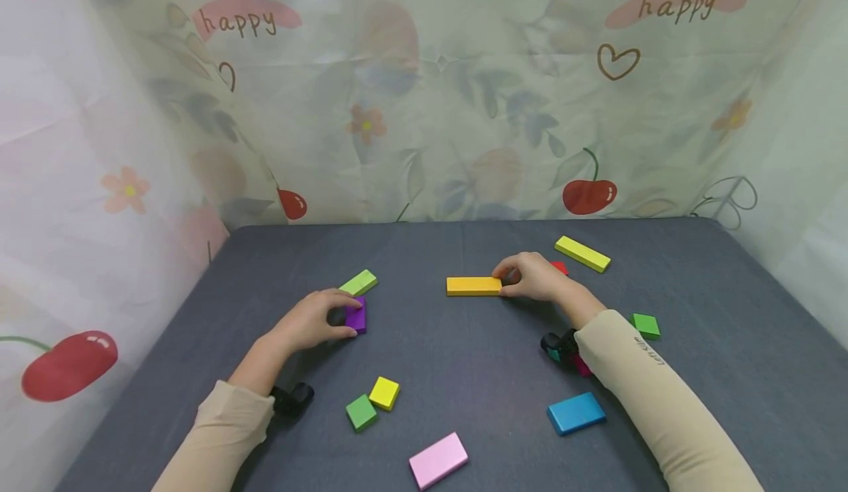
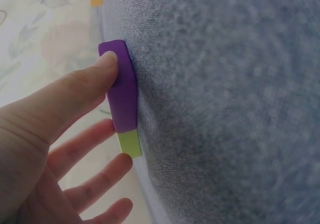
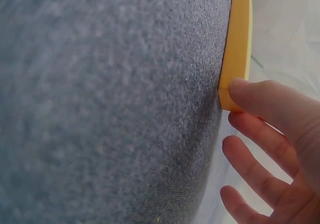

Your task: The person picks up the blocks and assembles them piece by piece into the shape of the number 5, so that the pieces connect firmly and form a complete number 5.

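My left hand [image 1: 316,320] pinches a purple block [image 1: 358,317] between thumb and fingers on the dark cloth. In the left wrist view the thumb presses on one end of the purple block [image 2: 124,93]. Just behind it lies a light green block [image 1: 360,283]. With thumb and index finger, my right hand [image 1: 530,277] pinches the right end of a long orange block [image 1: 472,286]. The right wrist view shows that orange block [image 3: 237,38] on the cloth, the other fingers loosely spread. A red block [image 1: 560,267] is partly hidden behind the right hand.
Near the front are a green cube [image 1: 361,412], a yellow cube [image 1: 384,393], a pink block [image 1: 439,461] and a blue block [image 1: 576,413]. A long yellow block [image 1: 583,254] and a green block [image 1: 645,326] lie right. The right wrist strap partly covers a magenta block [image 1: 582,365].
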A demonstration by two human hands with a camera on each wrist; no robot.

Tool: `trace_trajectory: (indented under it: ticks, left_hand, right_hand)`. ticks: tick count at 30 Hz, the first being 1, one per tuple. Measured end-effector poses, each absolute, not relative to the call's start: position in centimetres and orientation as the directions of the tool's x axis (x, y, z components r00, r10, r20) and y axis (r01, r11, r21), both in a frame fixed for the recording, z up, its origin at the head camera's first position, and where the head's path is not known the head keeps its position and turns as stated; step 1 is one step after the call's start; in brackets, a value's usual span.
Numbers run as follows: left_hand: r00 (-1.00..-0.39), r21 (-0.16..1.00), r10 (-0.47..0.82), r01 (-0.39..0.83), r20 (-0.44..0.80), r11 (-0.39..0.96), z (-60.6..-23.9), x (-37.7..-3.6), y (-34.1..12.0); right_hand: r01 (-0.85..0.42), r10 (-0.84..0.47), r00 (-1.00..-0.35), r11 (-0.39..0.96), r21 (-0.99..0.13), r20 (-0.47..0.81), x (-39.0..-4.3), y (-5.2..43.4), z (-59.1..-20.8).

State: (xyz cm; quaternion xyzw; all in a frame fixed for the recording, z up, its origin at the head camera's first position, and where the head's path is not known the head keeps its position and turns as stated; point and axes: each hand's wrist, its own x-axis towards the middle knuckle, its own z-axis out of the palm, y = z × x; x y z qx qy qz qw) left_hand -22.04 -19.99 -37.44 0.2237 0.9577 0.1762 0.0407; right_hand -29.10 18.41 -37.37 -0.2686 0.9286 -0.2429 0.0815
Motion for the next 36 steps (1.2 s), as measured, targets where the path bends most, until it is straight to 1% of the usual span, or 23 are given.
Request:
trace_trajectory:
  ticks: [18,29,36]
  left_hand:
    - [-0.892,0.356,0.451,0.418,-0.012,0.836,-37.2,-22.2,-19.7]
    - [-0.892,0.360,0.447,0.396,-0.067,0.845,-36.8,-22.6,-19.3]
    - [-0.885,0.351,0.460,0.411,-0.066,0.841,-36.8,-22.8,-19.0]
  right_hand:
    - [-0.424,-0.492,-0.870,0.774,-0.471,-0.025,-29.2,18.2,-37.7]
    - [-0.419,-0.486,-0.874,0.776,-0.472,-0.024,-29.3,18.2,-37.7]
    - [-0.425,-0.491,-0.871,0.774,-0.469,-0.020,-29.3,18.2,-37.8]
